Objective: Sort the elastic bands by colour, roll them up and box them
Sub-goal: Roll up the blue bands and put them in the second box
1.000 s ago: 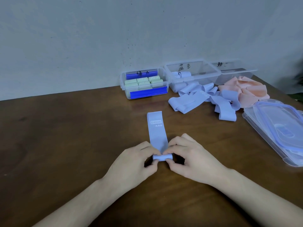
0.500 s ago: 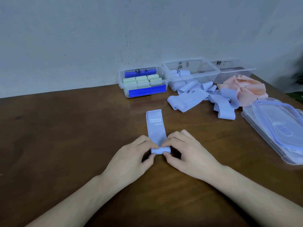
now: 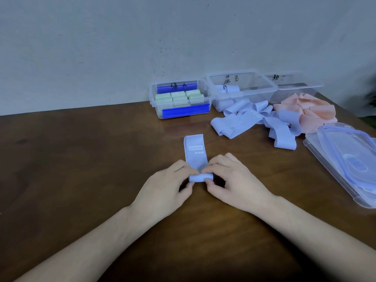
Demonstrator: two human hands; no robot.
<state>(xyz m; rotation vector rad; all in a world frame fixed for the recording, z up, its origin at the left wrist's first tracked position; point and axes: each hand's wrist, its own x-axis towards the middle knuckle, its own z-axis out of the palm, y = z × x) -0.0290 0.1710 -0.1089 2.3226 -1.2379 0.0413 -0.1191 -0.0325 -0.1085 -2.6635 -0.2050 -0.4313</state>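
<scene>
A light blue elastic band (image 3: 195, 153) lies flat on the brown table, its near end rolled into a small coil. My left hand (image 3: 162, 190) pinches the coil's left side and my right hand (image 3: 236, 182) pinches its right side. Loose blue bands (image 3: 250, 123) lie in a heap at the back right, with a pile of pink bands (image 3: 311, 110) beside them. A clear box (image 3: 181, 98) holds rolled green bands. The middle clear box (image 3: 240, 88) holds a few rolled blue bands. A third clear box (image 3: 295, 86) stands behind the pink pile.
Clear lids with blue rims (image 3: 350, 159) are stacked at the table's right edge. The three boxes stand against the grey wall (image 3: 122, 47). Bare brown table (image 3: 71, 159) stretches to the left.
Both hands have rolled the coil a little farther up the blue band, so the flat part is shorter than before.
</scene>
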